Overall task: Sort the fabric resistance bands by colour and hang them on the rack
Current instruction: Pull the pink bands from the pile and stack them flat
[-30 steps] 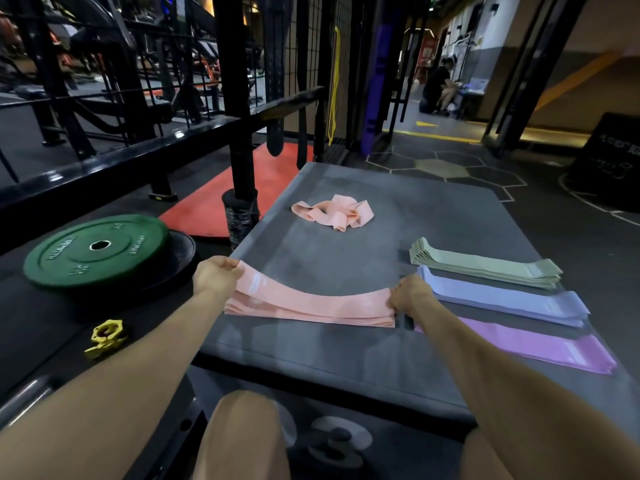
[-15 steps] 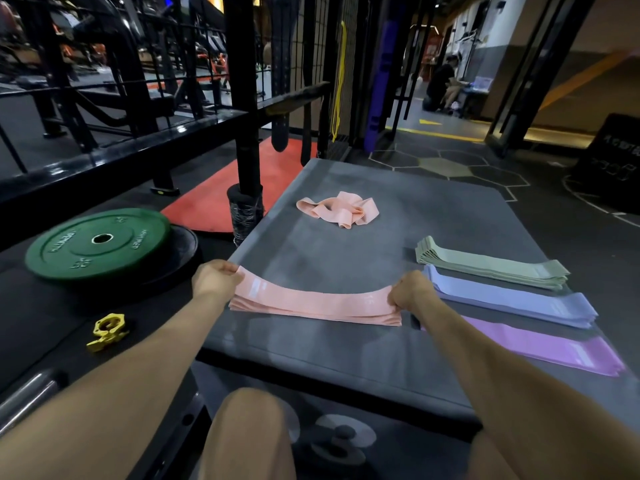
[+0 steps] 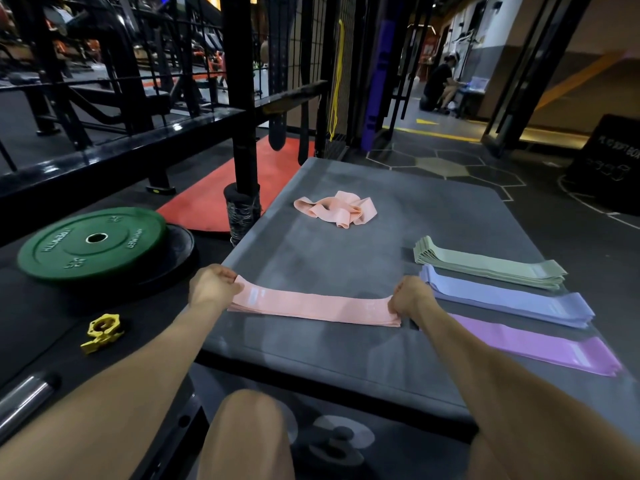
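Observation:
A flat stack of pink bands lies across the near part of the grey padded box. My left hand grips its left end and my right hand grips its right end, pulling the top band straight. Farther back lies a loose tangle of pink bands. To the right are three neat stacks: green bands, blue bands and purple bands.
A black steel rack with a horizontal bar stands behind the box on the left. A green weight plate and a yellow collar clamp lie on the floor at left. A person sits far back.
The top pink band sagged in a curve before; now it lies flat and taut on the stack between my hands. The view has shifted slightly.

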The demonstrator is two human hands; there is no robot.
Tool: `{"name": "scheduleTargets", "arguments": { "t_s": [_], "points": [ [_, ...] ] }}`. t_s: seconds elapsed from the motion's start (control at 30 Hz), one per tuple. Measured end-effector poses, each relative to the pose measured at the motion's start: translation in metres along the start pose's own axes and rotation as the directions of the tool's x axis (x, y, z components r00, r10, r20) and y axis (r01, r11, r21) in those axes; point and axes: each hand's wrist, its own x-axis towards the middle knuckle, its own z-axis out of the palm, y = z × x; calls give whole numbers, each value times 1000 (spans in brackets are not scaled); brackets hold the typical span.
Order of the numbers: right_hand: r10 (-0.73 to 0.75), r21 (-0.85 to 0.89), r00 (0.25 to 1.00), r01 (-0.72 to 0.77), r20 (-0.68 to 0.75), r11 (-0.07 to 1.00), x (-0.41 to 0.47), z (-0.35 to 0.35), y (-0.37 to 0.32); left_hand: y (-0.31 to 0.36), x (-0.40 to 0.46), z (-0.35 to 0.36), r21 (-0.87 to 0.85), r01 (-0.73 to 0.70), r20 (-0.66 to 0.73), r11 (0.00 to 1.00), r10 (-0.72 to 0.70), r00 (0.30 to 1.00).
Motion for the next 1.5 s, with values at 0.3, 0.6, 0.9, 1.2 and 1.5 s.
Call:
{"name": "scheduleTargets", "arguments": {
  "t_s": [0.3,0.6,0.9,1.2,1.5],
  "points": [
    [-152,-245,985,129,-77,961,0,11,-8,-6,-2,1,-17,-28,21,999,29,999],
    [-585,-163,781,620,220,767,-37,64,-88,-11,-3,-14,-44,-157,94,987,161,982],
    [-674,-145,687,722,273,677,-37,107,-127,-34,0,-30,-175,-228,172,958,258,951],
    [-699,-131,675,735,234,666,-32,108,-118,-47,-1,-13,-247,-250,147,936,291,945],
    [-702,-135,676,735,225,665,-30,112,-119,-46,-2,-12,-270,-209,150,940,255,955]
  ]
}}
